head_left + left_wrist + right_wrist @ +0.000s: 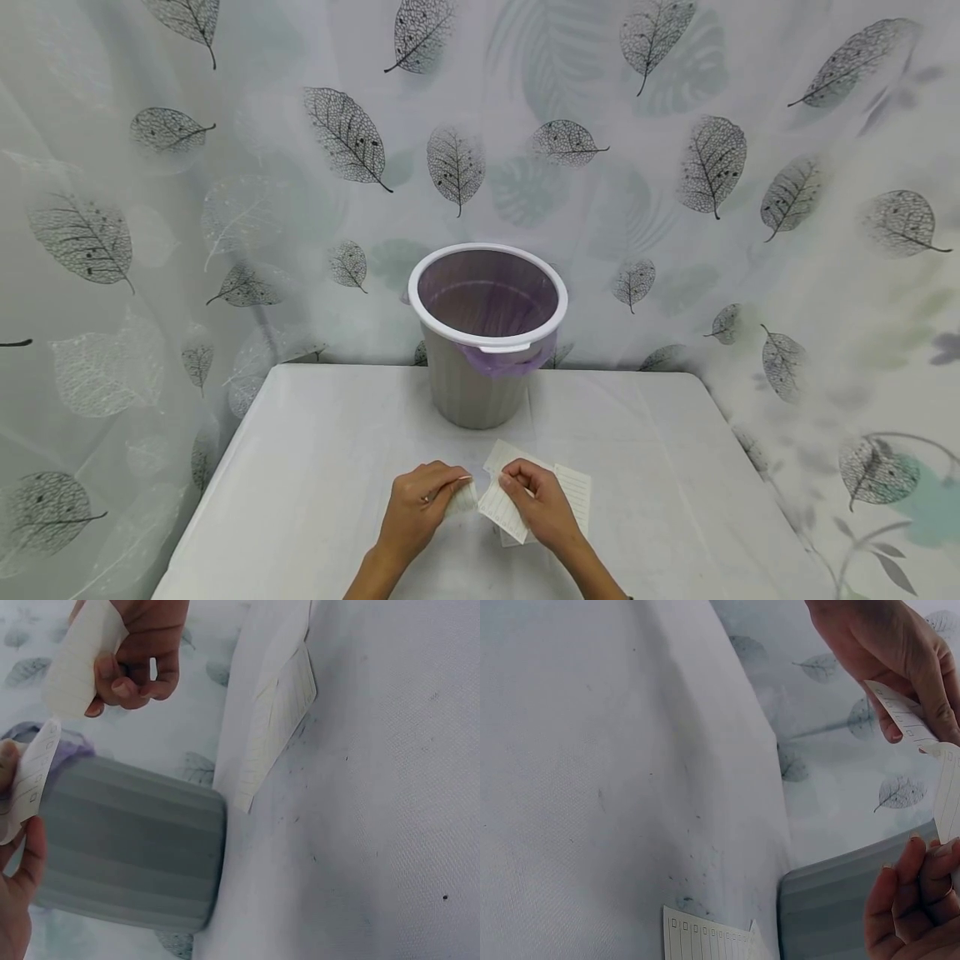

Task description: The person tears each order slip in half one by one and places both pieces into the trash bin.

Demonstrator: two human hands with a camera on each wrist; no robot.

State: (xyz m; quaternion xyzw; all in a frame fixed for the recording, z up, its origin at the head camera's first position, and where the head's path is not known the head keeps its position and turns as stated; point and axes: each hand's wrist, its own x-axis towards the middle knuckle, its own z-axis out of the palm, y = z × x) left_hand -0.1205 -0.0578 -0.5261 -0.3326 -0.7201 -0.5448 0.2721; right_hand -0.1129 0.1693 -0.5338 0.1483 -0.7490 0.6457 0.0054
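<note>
In the head view, my left hand (420, 507) pinches a small piece of lined paper (462, 499) between thumb and fingers. My right hand (546, 507) grips another lined piece (504, 510) just beside it. The two pieces come close at one corner; whether they still join there I cannot tell. Small printed boxes run along the edge of the left piece (902, 714) in the right wrist view. Beneath the right hand, lined paper sheets (576, 493) lie overlapping on the white-covered table (337, 450), partly hidden by that hand.
Behind the hands stands a grey bin (476, 392) with a white rim, lined with a purple bag (517, 360). A leaf-patterned curtain (285, 217) hangs behind the table and along both sides.
</note>
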